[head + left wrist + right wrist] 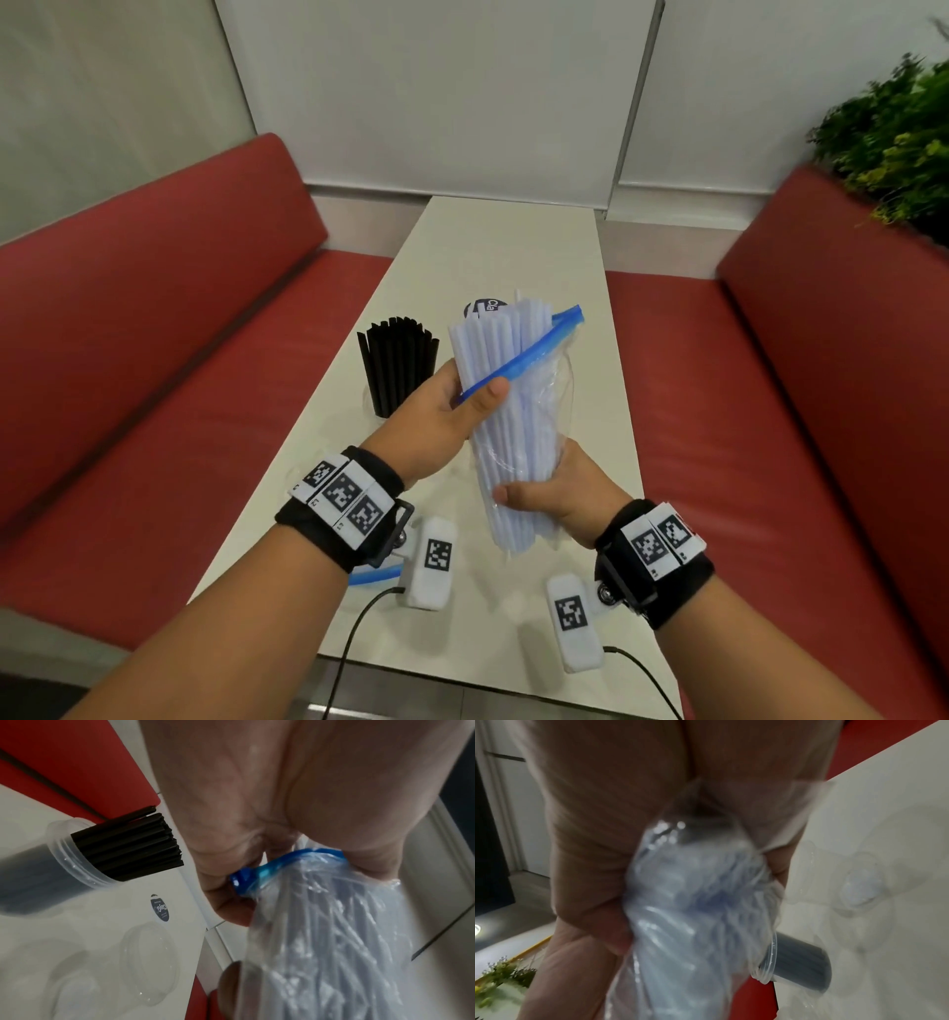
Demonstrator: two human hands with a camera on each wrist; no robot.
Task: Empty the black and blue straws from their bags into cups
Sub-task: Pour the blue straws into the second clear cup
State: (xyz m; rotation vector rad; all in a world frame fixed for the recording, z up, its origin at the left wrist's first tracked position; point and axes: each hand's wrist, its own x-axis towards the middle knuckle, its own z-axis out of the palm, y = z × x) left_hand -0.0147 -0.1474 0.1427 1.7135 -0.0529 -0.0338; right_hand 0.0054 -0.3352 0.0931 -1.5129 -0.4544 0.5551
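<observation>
A clear zip bag of pale blue straws (513, 426) is held upright over the table, and the straw tops (498, 334) stick out of its open mouth. My left hand (472, 393) grips the bag's upper part at the blue zip strip (282, 860). My right hand (544, 488) grips the bag's lower end (693, 902). Black straws (398, 360) stand in a clear cup (64, 850) on the table, just left of my left hand.
A clear plastic cup (149, 967) and a dome lid (859, 888) lie on the white table (513, 246). A round black sticker (159, 907) sits behind the bag. An empty zip bag (375, 574) lies under my left wrist. Red benches (128, 360) flank the table.
</observation>
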